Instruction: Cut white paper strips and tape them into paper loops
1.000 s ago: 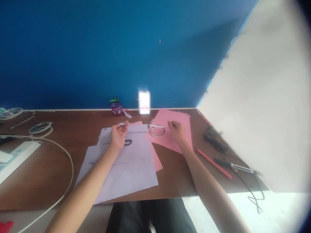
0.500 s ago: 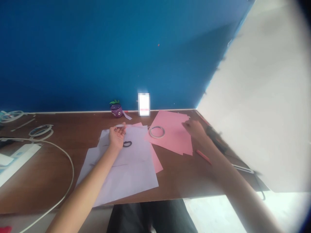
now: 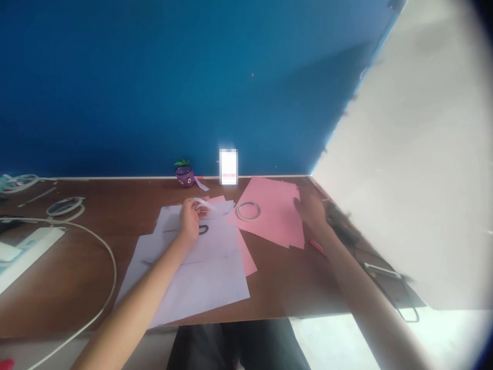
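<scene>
Brown table [image 3: 279, 290], pink paper [image 3: 275, 218], pale sheets [image 3: 210, 280]

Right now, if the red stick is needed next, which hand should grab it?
Probably the right hand: it is much nearer the red stick, which peeks out beside the right forearm. The left hand is over the white paper and seems to hold a pale strip.

On the table [image 3: 285, 293] before you, the near sheets [image 3: 208, 280] lie left of other sheets [image 3: 279, 216], which carry a ring [image 3: 249, 220]. Behind them stand a cup [image 3: 185, 177] and, to its right, a screen [image 3: 228, 168]; a cable [image 3: 115, 270] runs along your left.
</scene>
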